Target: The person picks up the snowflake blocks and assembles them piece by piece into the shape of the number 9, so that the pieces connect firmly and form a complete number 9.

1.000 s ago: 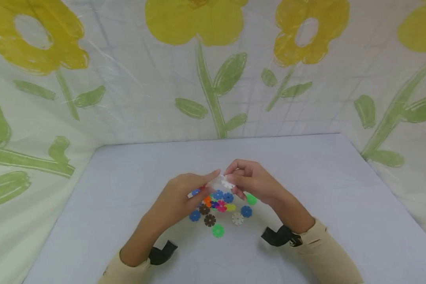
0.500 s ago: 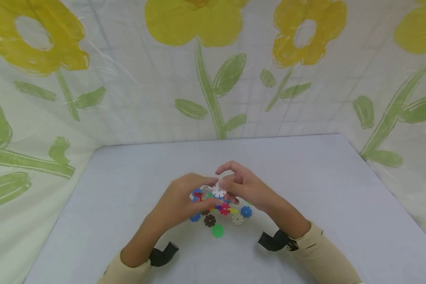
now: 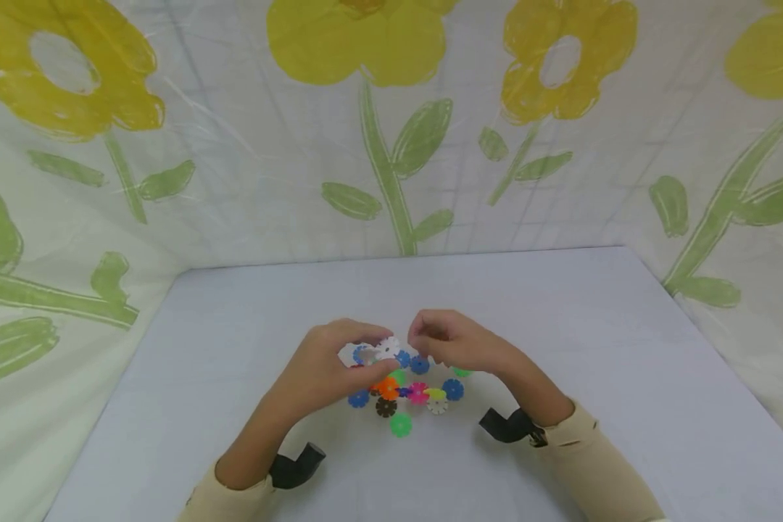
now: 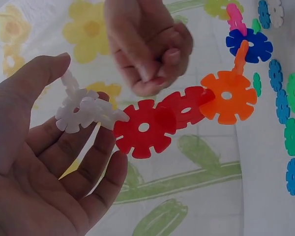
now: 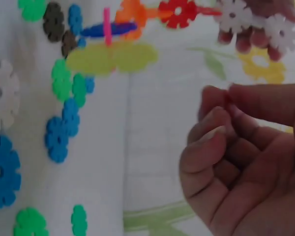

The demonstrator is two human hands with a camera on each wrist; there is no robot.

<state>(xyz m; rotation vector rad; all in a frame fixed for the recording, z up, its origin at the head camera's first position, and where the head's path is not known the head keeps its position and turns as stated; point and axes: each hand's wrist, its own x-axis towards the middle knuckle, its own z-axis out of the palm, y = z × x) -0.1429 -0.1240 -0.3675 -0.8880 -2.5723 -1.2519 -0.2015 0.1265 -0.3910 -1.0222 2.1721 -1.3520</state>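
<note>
The left hand (image 4: pixel 44 162) pinches the white end of a chain of snowflake discs (image 4: pixel 152 118), held up off the table (image 3: pixel 561 326) so its free end stays reachable. The right hand (image 5: pixel 246 162) hovers beside it, fingers curled on nothing, above the loose discs (image 3: pixel 401 424)

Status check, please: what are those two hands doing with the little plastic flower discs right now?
Left hand holds the white discs ending a linked chain. Right hand curled, holding nothing, apart from it. Loose discs on the table below. Nothing in the way.
</note>
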